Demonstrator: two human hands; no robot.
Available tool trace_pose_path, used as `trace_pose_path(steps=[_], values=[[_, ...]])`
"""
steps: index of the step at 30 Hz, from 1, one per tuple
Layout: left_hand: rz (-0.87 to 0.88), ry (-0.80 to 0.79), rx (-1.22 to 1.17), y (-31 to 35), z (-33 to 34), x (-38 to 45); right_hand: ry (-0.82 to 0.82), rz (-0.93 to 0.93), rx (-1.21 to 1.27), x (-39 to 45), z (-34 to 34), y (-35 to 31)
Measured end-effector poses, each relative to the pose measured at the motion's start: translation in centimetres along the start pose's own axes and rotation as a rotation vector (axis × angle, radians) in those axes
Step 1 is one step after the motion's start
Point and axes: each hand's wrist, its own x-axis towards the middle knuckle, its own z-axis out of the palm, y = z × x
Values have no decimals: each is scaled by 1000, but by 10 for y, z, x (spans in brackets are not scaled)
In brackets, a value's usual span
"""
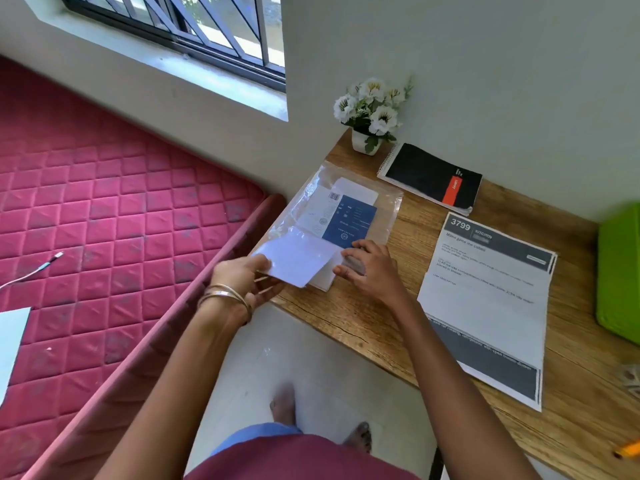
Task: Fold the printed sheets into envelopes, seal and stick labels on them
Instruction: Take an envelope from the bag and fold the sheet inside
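1. A person stands at the near left corner of a wooden table [349, 317], seen from above.
2. The left hand [242, 278] pinches the near left edge of a white envelope [299, 261], thumb on top, fingers beneath.
3. The envelope's long axis runs left to right, and its right end lies over a clear plastic packet [332, 206].
4. The right hand [370, 268] rests just right of it, fingers loosely bent on the packet's opening; whether they pinch it is unclear.
5. The printed sheets [491, 299] lie flat well to the right, nearer the right hand.
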Motion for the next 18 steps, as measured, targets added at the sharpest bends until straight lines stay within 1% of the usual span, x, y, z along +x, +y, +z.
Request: trace_pose_path(steps=[2,4,5,10,13,15,16,18], values=[[135,12,-4,18,-4,-13,-12,-4,-18,0,1,0],[243,-28,-75,41,-5,-27,-5,1,-13,-1,2,0],[268,-66,-121,53,-3,-35,2,3,-6,-1,2,0],[249,-326,-364,100,25,-71,-16,3,5,-2,1,2],[247,-409,-401,117,45,-80,-64,9,0,-2,-3,2],[217,-462,-393,121,57,-82,-102,32,133,-5,-11,-1],[182,-508,-386,121,62,-82,-96,32,271,-9,-17,-4],[98,-631,-366,117,72,-81,-44,77,675,-21,-30,-13]])
